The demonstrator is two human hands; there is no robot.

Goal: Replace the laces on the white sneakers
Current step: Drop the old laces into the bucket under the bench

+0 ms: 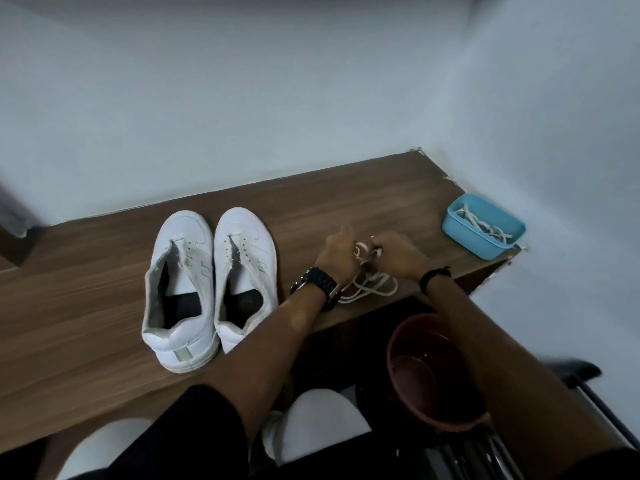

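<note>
Sitting on the wooden desk, left side, the two white sneakers stand side by side w/ toes to the wall, eyelets bare, no laces in them. Moving right: left hand, watch on the wrist, fingers curled round a bundle of white laces near the desk's front edge. Right hand pinches the same bundle from the other side, loops trailing below both hands. Far right, a blue tub holds more laces. Below the desk edge, a brown bucket.

Bare table lies between sneakers and blue tub.
</note>
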